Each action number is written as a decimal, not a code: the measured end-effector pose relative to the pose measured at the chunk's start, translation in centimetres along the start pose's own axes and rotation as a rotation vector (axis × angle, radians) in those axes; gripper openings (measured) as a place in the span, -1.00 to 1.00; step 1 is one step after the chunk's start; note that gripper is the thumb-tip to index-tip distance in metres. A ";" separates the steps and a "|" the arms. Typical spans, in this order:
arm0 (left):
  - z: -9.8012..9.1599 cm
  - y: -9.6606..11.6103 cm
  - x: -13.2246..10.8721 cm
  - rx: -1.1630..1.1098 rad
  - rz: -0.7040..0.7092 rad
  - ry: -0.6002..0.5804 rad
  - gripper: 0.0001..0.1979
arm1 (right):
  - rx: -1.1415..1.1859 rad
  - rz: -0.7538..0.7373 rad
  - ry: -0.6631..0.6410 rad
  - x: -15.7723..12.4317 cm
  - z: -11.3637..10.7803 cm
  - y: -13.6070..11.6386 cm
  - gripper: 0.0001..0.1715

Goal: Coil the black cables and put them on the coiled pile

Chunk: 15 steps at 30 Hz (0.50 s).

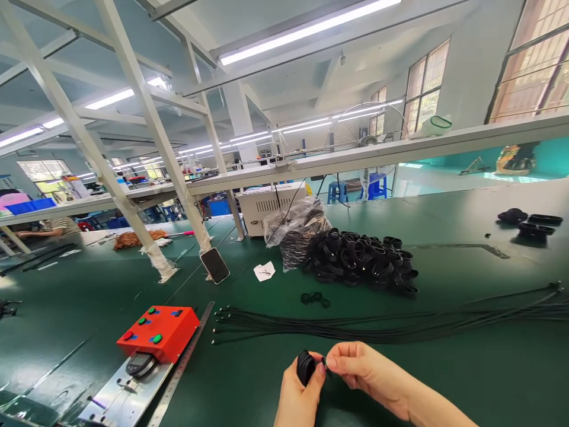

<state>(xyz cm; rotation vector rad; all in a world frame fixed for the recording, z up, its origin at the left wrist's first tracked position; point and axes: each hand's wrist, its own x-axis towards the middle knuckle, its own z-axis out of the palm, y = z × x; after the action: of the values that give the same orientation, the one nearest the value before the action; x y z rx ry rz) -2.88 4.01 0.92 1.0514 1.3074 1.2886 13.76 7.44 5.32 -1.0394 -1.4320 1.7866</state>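
Factory hall with long benches under white steel shelf frames forms the background; a floor fan (367, 133) stands beyond the shelf (355, 157). On the green surface (89, 296), a red box with coloured push-buttons (157, 332) sits at lower left, with a digital gauge (140, 363) just below it and a steel ruler (180, 362) alongside. Farther back lie a phone (214, 265), a paper scrap (264, 271), a plastic bag (296, 228) and a large pile of black rubber rings (360, 261), with a few loose rings (315, 298) in front of the pile. Black moulded parts (528, 222) lie at far right. A co-worker's arm (48, 233) rests at far left.

A bundle of black cables (355, 325) runs across the surface between the pile and the hands, just beyond them. Left hand (302, 397) grips a black ribbed rubber piece (306, 366) between thumb and fingers. Right hand (360, 370) pinches a small dark part (326, 363) between thumb and forefinger, just beside the piece's edge.
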 end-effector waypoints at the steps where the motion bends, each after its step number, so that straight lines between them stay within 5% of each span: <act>1: 0.4 0.0 -0.1 0.005 -0.006 -0.020 -0.54 | 0.014 -0.001 0.003 -0.4 0.2 0.1 -0.54; 15: 1.0 0.2 -1.6 0.036 -0.050 -0.073 -0.43 | 0.129 -0.005 0.049 -1.7 1.0 1.9 -0.46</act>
<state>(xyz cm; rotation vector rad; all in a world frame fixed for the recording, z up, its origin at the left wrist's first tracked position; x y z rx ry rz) -1.68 2.59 1.32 1.0746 1.2974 1.1828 13.77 5.14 3.91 -1.0048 -1.2709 1.8123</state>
